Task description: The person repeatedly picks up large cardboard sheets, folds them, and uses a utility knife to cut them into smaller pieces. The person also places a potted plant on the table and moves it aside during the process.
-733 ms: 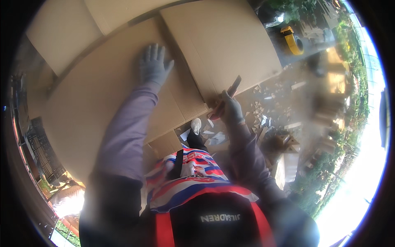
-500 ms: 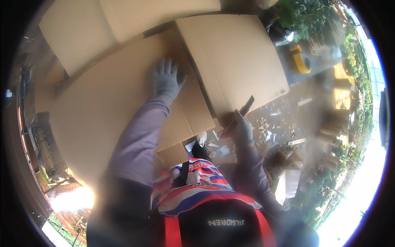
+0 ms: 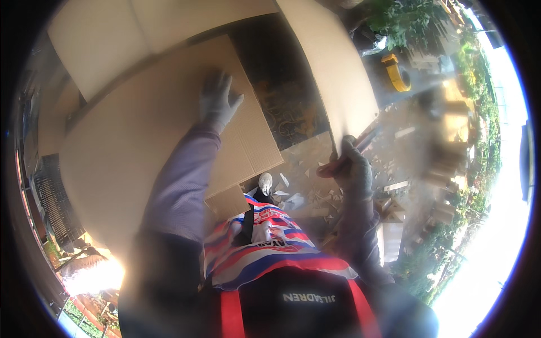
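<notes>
Large flat sheet of brown corrugated cardboard (image 3: 141,129): lies under and to the left of the grey-gloved left hand (image 3: 218,104). That hand is spread, thumb well apart, holding nothing; it appears to rest on the sheet near its right edge, presumably as a steadying weight. Whether the whole palm bears down cannot be told; the fingers are blurred.

Narrow-looking brown cardboard panel (image 3: 332,62): its near corner meets the grey-gloved right hand (image 3: 357,166) and it runs away beyond it, apparently tilted, hence probably foreshortened. Right hand is closed around a slim red-handled tool with a dark blade (image 3: 331,168); the handle crosses the palm, likely so the fingertips can serve the panel edge. Actual pinch on the cardboard: not resolvable, fingers overlap.

Between the hands, a dark gap (image 3: 282,93); contents too dim to identify. Beyond the left hand, another pale brown cardboard sheet (image 3: 174,22), cut off by the frame. Past the right hand, a yellow ring-shaped object (image 3: 396,73); kind uncertain.
</notes>
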### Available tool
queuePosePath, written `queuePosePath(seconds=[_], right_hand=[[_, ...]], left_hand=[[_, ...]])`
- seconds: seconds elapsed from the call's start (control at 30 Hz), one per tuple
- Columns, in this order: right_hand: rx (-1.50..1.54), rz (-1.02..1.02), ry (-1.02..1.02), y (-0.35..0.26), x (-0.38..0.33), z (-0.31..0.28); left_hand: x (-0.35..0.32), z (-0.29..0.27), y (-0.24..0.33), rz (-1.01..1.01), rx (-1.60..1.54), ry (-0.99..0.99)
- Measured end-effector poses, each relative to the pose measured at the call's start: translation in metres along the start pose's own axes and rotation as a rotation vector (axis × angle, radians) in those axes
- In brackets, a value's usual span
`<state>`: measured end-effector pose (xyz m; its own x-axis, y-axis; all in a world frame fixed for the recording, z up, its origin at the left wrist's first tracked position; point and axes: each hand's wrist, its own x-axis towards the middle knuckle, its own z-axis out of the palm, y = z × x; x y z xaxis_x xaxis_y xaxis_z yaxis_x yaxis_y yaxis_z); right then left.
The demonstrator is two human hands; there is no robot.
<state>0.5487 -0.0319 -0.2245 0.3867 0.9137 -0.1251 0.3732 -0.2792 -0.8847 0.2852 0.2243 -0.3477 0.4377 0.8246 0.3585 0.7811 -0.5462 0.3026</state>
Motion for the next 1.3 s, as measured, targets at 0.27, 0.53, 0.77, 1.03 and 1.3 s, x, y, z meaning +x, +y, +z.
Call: queuePosePath(seconds=[0.27, 0.53, 0.77, 1.03, 1.3], right_hand=[[0.962, 0.402, 0.006, -0.03, -0.028, 0.042], [0.748, 0.345, -0.033, -0.034, -0.034, 0.076], [0.535, 0.532, 0.118, 0.033, -0.113, 0.046], [1.009, 0.767, 0.536, 0.028, -0.178, 0.072], [0.643, 0.848, 0.54, 0.06, -0.1, 0.087]], left_hand=[[0.005, -0.043, 0.105, -0.456, -1.692, -0.362], [0.022, -0.082, 0.098, -0.674, -1.508, 0.166], [0.17, -0.137, -0.107, -0.59, -1.186, 0.542], [0.239, -0.06, -0.271, -0.413, -0.65, 0.552], [0.166, -0.058, -0.222, -0.591, 0.357, 0.244]])
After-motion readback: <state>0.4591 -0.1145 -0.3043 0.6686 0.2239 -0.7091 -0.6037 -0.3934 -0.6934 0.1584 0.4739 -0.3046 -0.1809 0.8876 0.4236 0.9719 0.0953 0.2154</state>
